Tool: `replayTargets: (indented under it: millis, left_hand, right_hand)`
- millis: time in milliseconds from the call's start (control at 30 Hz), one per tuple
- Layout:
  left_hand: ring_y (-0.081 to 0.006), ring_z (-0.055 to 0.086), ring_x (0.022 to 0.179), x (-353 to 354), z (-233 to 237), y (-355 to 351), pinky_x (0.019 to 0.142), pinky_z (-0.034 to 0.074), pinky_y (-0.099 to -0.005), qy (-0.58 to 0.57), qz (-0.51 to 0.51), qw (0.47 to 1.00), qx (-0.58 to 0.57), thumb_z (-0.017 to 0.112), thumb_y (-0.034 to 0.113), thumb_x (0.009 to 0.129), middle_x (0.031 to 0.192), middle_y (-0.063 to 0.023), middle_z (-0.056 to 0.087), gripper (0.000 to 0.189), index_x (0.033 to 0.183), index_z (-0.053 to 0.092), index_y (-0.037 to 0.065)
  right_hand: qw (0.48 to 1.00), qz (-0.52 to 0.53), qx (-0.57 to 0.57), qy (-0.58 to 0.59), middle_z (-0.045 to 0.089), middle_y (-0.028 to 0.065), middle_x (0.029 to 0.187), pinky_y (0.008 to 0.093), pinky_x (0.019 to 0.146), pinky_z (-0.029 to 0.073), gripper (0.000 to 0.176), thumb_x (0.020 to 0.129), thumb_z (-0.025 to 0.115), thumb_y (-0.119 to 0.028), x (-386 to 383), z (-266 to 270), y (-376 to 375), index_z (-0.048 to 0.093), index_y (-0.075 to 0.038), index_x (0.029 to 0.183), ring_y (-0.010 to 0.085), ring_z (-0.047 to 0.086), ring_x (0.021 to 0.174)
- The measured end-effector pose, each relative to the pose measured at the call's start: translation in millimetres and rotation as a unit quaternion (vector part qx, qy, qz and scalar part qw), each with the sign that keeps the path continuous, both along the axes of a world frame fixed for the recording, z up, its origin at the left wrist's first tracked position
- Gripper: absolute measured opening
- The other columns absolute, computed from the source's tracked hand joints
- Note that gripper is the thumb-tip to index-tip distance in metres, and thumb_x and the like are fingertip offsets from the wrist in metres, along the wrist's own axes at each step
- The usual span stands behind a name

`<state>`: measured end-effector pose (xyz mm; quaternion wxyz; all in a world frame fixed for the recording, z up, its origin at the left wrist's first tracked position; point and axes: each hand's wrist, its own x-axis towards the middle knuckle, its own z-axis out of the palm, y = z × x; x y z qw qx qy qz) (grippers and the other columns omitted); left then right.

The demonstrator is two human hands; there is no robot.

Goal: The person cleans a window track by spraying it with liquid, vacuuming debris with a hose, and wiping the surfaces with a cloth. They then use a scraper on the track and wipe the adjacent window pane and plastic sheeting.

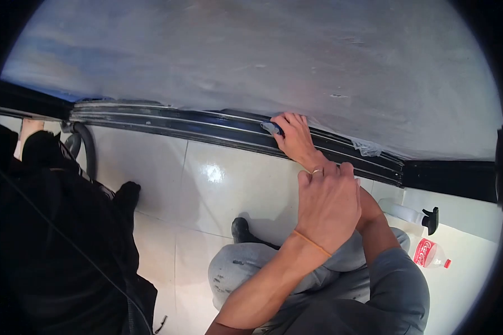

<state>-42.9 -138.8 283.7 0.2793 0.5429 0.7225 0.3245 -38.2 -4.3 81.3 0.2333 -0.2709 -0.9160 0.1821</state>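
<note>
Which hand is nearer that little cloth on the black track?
Right. The right hand presses the cloth onto the black track; the left hand rests farther back on the right forearm.

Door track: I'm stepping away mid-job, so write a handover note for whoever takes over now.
Right hand presses a cloth onto the black door track.
Left hand rests on the right wrist, holding nothing.
Spray bottle and cola bottle sit on the floor to the right.
Done: cannot tell which stretch is wiped.
Left: a plastic scrap lies on the track beyond the cloth.
</note>
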Motion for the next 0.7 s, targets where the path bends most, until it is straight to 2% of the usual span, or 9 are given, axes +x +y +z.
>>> replayTargets:
  millis: [67,100,200,300,400,500,600,700]
  left_hand:
    - [-0.0349,0.065,0.087,2,-1,3,0.079,0.041,-0.0471,0.013,-0.006,1.000,-0.010,0.058,0.021,0.094,0.093,-0.0196,0.065,0.024,0.104,0.062,-0.001]
    - [-0.0350,0.065,0.086,3,-2,4,0.079,0.041,-0.0470,0.018,-0.008,1.000,-0.016,0.058,0.021,0.094,0.093,-0.0196,0.065,0.025,0.104,0.061,-0.001]
    - [-0.0353,0.065,0.087,9,-7,6,0.078,0.041,-0.0470,0.044,-0.019,0.998,-0.032,0.059,0.022,0.094,0.092,-0.0197,0.066,0.025,0.104,0.061,-0.001]
    - [-0.0354,0.065,0.087,12,-10,7,0.078,0.041,-0.0470,0.058,-0.026,0.997,-0.045,0.059,0.022,0.093,0.092,-0.0197,0.066,0.025,0.103,0.061,-0.001]
    - [-0.0351,0.065,0.087,12,-12,7,0.079,0.042,-0.0469,0.063,-0.024,0.997,-0.048,0.060,0.022,0.092,0.092,-0.0196,0.066,0.025,0.102,0.062,-0.001]
    - [-0.0348,0.065,0.087,14,-13,6,0.079,0.042,-0.0463,0.056,-0.004,0.998,-0.008,0.061,0.021,0.091,0.093,-0.0186,0.066,0.024,0.102,0.061,0.000]
    - [-0.0339,0.065,0.087,15,-11,2,0.079,0.042,-0.0465,0.046,0.000,0.999,-0.004,0.061,0.022,0.091,0.095,-0.0178,0.066,0.025,0.103,0.062,0.000]
    - [-0.0332,0.065,0.087,14,-6,0,0.078,0.043,-0.0451,0.029,0.034,0.998,0.044,0.064,0.017,0.089,0.095,-0.0166,0.066,0.023,0.105,0.063,0.000]
  right_hand:
    - [0.998,-0.022,0.002,0.052,0.063,0.0138,0.102,0.0465,0.086,0.045,0.033,0.075,0.075,-0.007,-4,-3,3,0.067,-0.008,0.106,0.0353,0.058,0.099]
    - [0.997,-0.035,-0.039,0.050,0.066,0.0170,0.098,0.0487,0.084,0.048,0.033,0.076,0.074,-0.010,-6,-8,7,0.068,-0.008,0.108,0.0393,0.061,0.093]
    - [0.998,-0.025,-0.059,-0.020,0.066,0.0198,0.098,0.0515,0.084,0.049,0.030,0.079,0.071,-0.011,-12,9,10,0.068,-0.005,0.109,0.0415,0.062,0.094]
    - [0.999,-0.003,0.007,-0.044,0.066,0.0211,0.094,0.0525,0.083,0.048,0.029,0.078,0.071,-0.012,-12,4,10,0.068,-0.003,0.105,0.0423,0.063,0.092]
    - [0.989,-0.010,-0.082,-0.124,0.066,0.0178,0.103,0.0492,0.086,0.049,0.033,0.077,0.070,-0.010,-4,24,-1,0.068,-0.003,0.109,0.0371,0.062,0.100]
    - [0.994,0.053,-0.036,-0.093,0.064,0.0160,0.119,0.0444,0.097,0.046,0.045,0.080,0.070,-0.009,11,13,-22,0.062,-0.001,0.124,0.0336,0.059,0.111]
    - [0.997,0.024,-0.049,-0.062,0.062,0.0145,0.126,0.0418,0.102,0.044,0.049,0.080,0.068,-0.007,16,5,-38,0.060,-0.001,0.128,0.0320,0.054,0.119]
    - [0.998,0.027,-0.063,-0.018,0.064,0.0175,0.121,0.0440,0.100,0.046,0.047,0.082,0.067,-0.005,-4,3,-40,0.060,0.000,0.128,0.0351,0.058,0.114]
